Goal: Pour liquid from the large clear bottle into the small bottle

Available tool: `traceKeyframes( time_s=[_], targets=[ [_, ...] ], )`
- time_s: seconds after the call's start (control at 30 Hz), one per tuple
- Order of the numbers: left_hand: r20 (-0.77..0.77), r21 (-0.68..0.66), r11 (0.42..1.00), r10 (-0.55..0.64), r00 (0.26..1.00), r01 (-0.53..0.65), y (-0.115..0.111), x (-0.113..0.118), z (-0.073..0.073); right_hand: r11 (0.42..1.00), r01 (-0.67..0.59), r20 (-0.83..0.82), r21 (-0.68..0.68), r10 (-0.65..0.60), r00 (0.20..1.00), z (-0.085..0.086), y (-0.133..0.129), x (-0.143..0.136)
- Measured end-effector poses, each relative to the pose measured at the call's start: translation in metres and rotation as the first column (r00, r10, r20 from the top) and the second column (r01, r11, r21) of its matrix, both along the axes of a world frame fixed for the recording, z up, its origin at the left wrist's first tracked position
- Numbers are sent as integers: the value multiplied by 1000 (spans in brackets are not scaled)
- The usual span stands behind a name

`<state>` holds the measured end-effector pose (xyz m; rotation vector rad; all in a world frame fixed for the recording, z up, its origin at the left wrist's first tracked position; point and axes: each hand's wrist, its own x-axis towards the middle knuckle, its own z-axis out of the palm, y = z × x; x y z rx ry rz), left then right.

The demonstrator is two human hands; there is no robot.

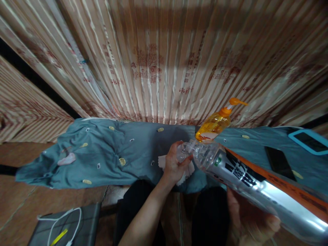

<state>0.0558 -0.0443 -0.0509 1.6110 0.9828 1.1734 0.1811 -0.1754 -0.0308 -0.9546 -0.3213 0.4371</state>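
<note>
My left hand is closed around a small clear plastic container. My right hand grips a large clear bottle with a silver, black and orange label from below. The bottle lies tilted, its neck pointing left and its mouth at the small container; whether the two touch I cannot tell. Beneath my left hand lies a white paper tissue on the grey-green cloth. Just behind the bottle's neck stands a pump bottle of yellow-orange liquid with an orange pump head.
On the cloth at the right are a dark phone and a blue-framed tablet. A pale pink item sits at the left. A pleated curtain hangs behind. At lower left, a grey surface carries a white cable.
</note>
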Motion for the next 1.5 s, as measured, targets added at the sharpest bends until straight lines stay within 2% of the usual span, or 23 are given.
traceKeyframes(
  time_s=[0.4,0.83,1.07,1.27,1.5],
  targets=[
    [10,-18,1000,1,1000,-1,-1,1,0,1000,-14,-24,19,14,1000,-11,-4,7],
    [2,6,1000,-1,1000,1,-1,1,2,1000,27,-86,-2,-27,996,-8,0,3],
    [-9,42,999,-1,1000,1,-2,1,2,991,-56,-21,121,58,998,-2,2,-6],
    [-58,86,996,30,998,-24,-2,2,1,982,-96,-12,164,99,995,1,1,-10],
    [-61,126,991,52,997,-44,-2,6,-3,981,-93,-26,170,98,995,-6,-4,-8]
  ],
)
